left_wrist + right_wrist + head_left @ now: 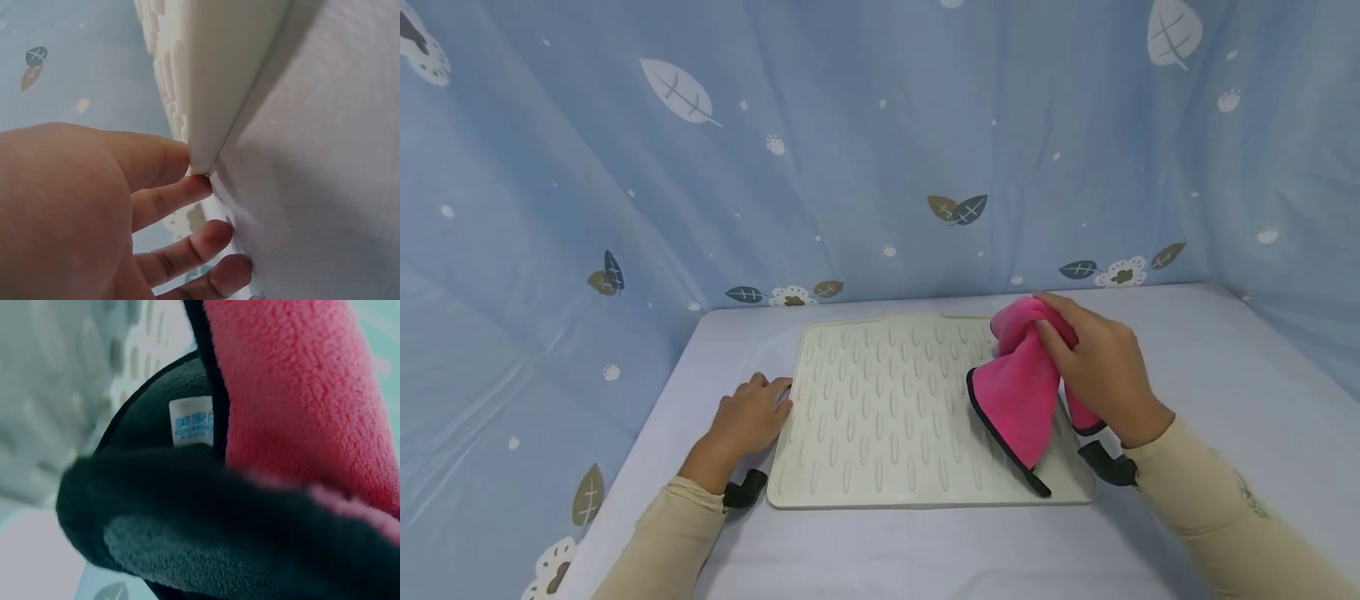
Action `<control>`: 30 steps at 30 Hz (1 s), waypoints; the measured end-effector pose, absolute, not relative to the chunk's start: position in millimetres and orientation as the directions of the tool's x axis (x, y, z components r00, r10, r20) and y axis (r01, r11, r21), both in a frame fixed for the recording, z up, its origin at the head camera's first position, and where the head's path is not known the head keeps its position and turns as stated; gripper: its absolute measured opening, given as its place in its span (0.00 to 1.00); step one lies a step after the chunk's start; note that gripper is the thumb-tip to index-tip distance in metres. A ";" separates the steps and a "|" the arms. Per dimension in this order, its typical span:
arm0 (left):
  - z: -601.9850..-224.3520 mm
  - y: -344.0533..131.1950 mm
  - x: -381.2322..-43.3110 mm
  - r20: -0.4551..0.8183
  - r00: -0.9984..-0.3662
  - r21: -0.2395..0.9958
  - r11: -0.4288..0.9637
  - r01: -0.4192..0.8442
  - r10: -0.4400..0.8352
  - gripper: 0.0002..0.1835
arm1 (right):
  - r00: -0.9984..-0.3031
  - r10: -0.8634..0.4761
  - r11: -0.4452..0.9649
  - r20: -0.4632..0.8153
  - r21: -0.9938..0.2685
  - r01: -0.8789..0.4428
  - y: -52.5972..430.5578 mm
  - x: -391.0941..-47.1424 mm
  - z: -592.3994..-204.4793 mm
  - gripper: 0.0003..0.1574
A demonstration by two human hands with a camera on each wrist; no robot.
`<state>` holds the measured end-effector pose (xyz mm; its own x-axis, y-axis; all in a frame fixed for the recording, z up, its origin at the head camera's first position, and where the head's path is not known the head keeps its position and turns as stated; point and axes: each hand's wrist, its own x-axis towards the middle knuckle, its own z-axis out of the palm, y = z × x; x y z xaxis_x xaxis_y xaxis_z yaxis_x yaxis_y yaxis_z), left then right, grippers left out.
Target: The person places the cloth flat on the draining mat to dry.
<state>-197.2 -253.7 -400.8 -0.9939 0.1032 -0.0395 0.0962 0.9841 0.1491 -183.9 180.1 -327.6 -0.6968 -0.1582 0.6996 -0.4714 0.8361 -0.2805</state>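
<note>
An off-white drying mat (880, 417) with raised oval ridges lies flat on the white tabletop. My left hand (752, 417) rests at its left edge. In the left wrist view the thumb (156, 159) and forefinger touch the mat's side, while the other fingers extend to the tabletop. Over the mat's right part, my right hand (1101, 358) grips a bright pink cloth (1018, 383) with black edging, bunched at the top and hanging in folds. The right wrist view shows the cloth's dark grey other face and a small white label (192, 422); the right hand is hidden there.
A blue curtain (850, 167) printed with leaves and flowers stands behind and left of the white-covered table (880, 550). A black strap piece (745, 489) sits at the left wrist and another (1107, 463) at the right wrist.
</note>
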 end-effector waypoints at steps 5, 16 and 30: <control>-399.4 -252.3 -195.6 -0.041 -0.994 0.157 0.983 0.092 0.100 0.25 | -0.692 -0.183 0.811 0.699 -0.291 -0.508 161.0 -191.1 -327.4 0.29; -396.6 -252.8 -195.1 -0.045 -0.994 0.138 0.986 0.092 0.099 0.25 | -0.640 -0.231 0.765 0.732 -0.271 -0.585 123.2 -206.7 -320.6 0.25; -398.6 -253.6 -196.3 -0.054 -0.994 0.145 0.986 0.082 0.090 0.25 | -0.682 -0.241 0.744 0.690 -0.320 -0.586 82.0 -219.2 -323.8 0.24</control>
<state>-196.3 -253.6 -398.6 -0.9945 0.0904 -0.0536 0.0819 0.9861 0.1447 -219.2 82.0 -323.8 -0.6821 -0.2409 0.6904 -0.5865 0.7443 -0.3196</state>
